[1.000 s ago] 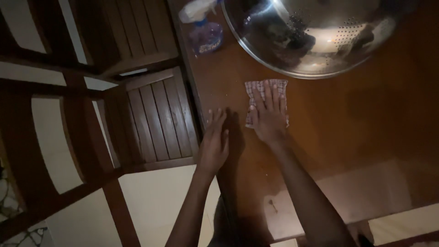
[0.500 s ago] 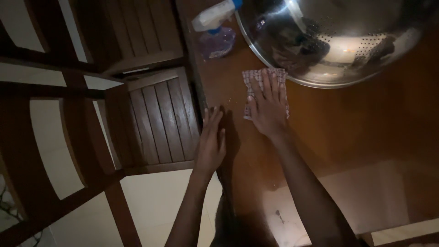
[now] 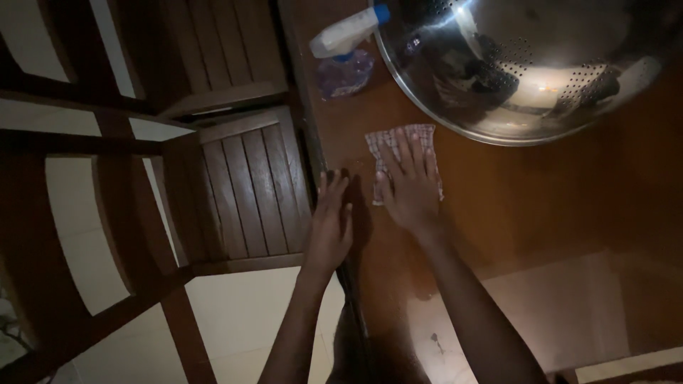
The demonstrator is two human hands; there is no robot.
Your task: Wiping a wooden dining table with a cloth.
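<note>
- Right hand flat, fingers spread, pressing checked cloth on wooden table, near its left edge, just below steel colander.
- Left hand open, resting on table edge, holding nothing.
- Cloth looks light, soft, limp; likely bunches, so press flat or pinch a corner.
- Spray bottle lies beyond.

Dim wooden table, slatted chairs

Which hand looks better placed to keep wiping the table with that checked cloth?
Probably the right hand: it lies flat on the checked cloth, pressing it to the wooden table. The left hand rests at the table's edge, apart from the cloth.
</note>
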